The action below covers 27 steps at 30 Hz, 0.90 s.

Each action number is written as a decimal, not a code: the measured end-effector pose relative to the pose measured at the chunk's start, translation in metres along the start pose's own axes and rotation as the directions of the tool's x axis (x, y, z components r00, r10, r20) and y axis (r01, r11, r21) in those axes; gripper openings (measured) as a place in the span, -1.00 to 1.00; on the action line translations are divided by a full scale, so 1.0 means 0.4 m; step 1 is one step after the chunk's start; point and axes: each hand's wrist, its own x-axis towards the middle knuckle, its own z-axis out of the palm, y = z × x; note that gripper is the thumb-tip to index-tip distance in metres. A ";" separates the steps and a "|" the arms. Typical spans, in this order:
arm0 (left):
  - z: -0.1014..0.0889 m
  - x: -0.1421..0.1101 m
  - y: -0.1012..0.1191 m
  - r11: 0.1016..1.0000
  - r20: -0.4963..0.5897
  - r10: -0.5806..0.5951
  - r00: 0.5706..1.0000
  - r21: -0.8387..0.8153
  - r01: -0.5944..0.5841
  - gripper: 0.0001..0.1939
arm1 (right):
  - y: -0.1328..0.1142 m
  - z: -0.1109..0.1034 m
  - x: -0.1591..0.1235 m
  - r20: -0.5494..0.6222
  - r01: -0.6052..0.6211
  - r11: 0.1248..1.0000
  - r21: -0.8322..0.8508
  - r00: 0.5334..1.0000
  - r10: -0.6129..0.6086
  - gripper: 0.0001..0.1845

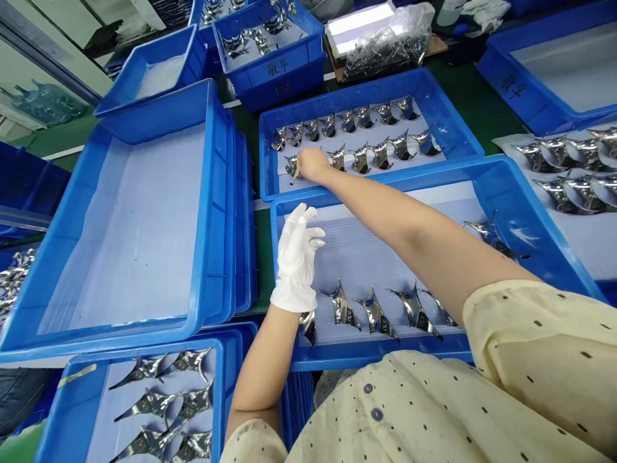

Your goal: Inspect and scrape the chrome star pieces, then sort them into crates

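Observation:
My left hand, in a white glove, hovers over the left side of the near blue tray. Its fingers are slightly curled and apart, with nothing in them. Below it, several shiny four-pointed metal pieces lie in a row along the tray's near side. My bare right hand reaches into the far blue tray, closed around a thin yellowish stick-like thing with a dark tip. Beside its fingertips is a polished metal piece, partly covered. Two rows of such curved pieces stand on the white liner.
Stacked blue trays rise on the left, the top one lined in white. More metal pieces lie in a lower-left tray and on a white sheet at right. Behind are a plastic bag of metal parts and further blue bins.

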 end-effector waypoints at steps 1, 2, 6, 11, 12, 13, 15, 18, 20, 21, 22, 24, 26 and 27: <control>-0.002 0.001 -0.001 1.000 0.006 0.002 1.000 0.006 -0.002 -0.36 | -0.004 0.007 0.004 0.013 -0.005 1.000 -0.001 1.000 0.005 -0.78; -0.003 0.001 -0.003 1.000 0.013 0.004 1.000 0.010 -0.004 -0.37 | -0.007 0.008 0.004 0.023 -0.007 1.000 0.003 1.000 0.007 -0.79; -0.008 -0.005 -0.002 1.000 0.030 0.024 0.999 0.003 -0.024 -0.41 | 0.022 -0.059 -0.070 -0.044 0.031 0.997 0.072 0.999 -0.028 -0.72; -0.004 -0.015 0.003 0.996 0.014 0.084 0.996 -0.006 -0.084 -0.42 | 0.206 -0.202 -0.368 -0.200 0.172 0.969 0.176 0.970 -0.136 -0.67; -0.001 -0.016 0.003 0.996 0.027 0.091 0.995 0.005 -0.092 -0.43 | 0.251 -0.218 -0.444 -0.146 0.120 0.984 0.131 0.984 -0.100 -0.69; 0.004 -0.018 0.000 0.995 0.046 0.098 0.994 0.018 -0.099 -0.45 | 0.293 -0.227 -0.517 -0.067 0.060 0.997 0.053 0.996 -0.056 -0.69; 0.017 -0.023 -0.007 0.993 0.098 0.105 0.990 0.044 -0.109 -0.46 | 0.363 -0.223 -0.643 0.093 -0.038 0.979 -0.200 0.994 0.058 -0.69; 0.045 -0.038 -0.020 0.991 0.172 0.087 0.981 0.082 -0.102 -0.48 | 0.417 -0.179 -0.757 0.199 -0.047 0.935 -0.351 0.972 0.123 -0.73; 0.065 -0.053 -0.026 0.990 0.208 0.057 0.976 0.118 -0.083 -0.52 | 0.425 -0.145 -0.783 0.151 -0.050 0.941 -0.335 0.983 0.106 -0.79; 0.074 -0.062 -0.027 0.988 0.222 0.041 0.974 0.134 -0.073 -0.54 | 0.426 -0.132 -0.785 0.118 -0.059 0.945 -0.321 0.988 0.101 -0.81; 0.081 -0.071 -0.028 0.987 0.235 0.027 0.972 0.149 -0.064 -0.55 | 0.425 -0.123 -0.782 0.092 -0.068 0.948 -0.311 0.991 0.102 -0.83; 0.091 -0.088 -0.027 0.983 0.253 0.008 0.967 0.177 -0.055 -0.57 | 0.423 -0.117 -0.771 0.082 -0.105 0.946 -0.307 0.987 0.136 -0.93; 0.093 -0.101 -0.027 0.978 0.264 0.008 0.964 0.197 -0.062 -0.58 | 0.419 -0.124 -0.760 0.108 -0.145 0.940 -0.308 0.977 0.185 -0.88; 0.092 -0.106 -0.028 0.976 0.267 0.011 0.964 0.206 -0.068 -0.58 | 0.415 -0.131 -0.757 0.128 -0.162 0.936 -0.313 0.969 0.210 -0.85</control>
